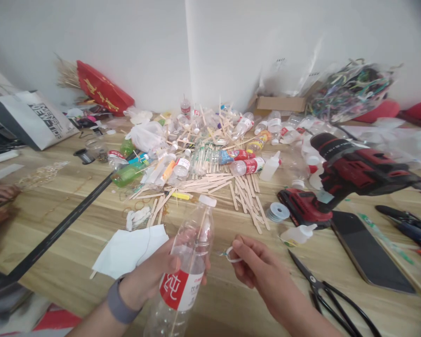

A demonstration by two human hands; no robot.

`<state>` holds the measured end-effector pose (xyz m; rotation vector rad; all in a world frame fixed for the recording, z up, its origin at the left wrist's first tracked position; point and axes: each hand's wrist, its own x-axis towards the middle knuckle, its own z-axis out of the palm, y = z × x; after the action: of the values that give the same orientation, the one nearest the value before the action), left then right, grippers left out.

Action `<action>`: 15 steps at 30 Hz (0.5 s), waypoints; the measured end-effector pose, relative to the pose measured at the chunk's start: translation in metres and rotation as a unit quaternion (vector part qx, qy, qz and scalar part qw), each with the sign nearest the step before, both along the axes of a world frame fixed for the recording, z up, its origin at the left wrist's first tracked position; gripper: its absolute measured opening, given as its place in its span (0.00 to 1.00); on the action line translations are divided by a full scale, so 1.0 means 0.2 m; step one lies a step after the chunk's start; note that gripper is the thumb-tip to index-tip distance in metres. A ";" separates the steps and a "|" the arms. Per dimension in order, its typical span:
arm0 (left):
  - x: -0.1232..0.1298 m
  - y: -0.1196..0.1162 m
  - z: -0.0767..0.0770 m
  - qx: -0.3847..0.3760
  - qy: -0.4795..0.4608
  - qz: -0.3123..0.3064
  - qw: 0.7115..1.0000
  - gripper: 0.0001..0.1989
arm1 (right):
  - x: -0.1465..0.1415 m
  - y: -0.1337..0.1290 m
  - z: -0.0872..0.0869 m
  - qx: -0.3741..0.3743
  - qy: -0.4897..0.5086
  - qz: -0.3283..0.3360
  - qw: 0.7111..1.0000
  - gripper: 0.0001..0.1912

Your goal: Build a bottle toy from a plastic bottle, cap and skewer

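Note:
My left hand (152, 269) is wrapped round a clear plastic bottle (182, 288) with a red and white label and a white cap. The bottle leans slightly, its neck away from me, and a thin stick shows inside it. To its right, my right hand (254, 264) pinches a small white ring (232, 255) between thumb and fingers. A bit of something bluish is at the ring's left side, too small to make out. A white sheet of paper (126, 250) lies left of the bottle. Black scissors (323, 288) rest beside my right forearm.
A red and black power drill (365, 168), a dark phone (368, 250) and a wire spool (278, 211) are on the right. Wooden sticks (245, 199) and plastic bottles are heaped ahead. Another person's hands (0, 201) are at the left edge, beyond a black strip (63, 224).

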<state>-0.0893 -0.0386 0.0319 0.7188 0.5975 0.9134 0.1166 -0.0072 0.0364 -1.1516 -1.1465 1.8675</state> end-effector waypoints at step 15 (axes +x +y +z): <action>-0.07 0.00 -0.07 0.000 -0.025 0.017 1.000 0.36 | 0.17 -0.04 -0.08 -0.005 -0.027 -0.086 0.996 0.27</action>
<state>-0.1025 -0.0381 0.0175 0.6862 0.5662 0.9605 0.1499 -0.0149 0.0195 -1.2708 -1.0332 1.7232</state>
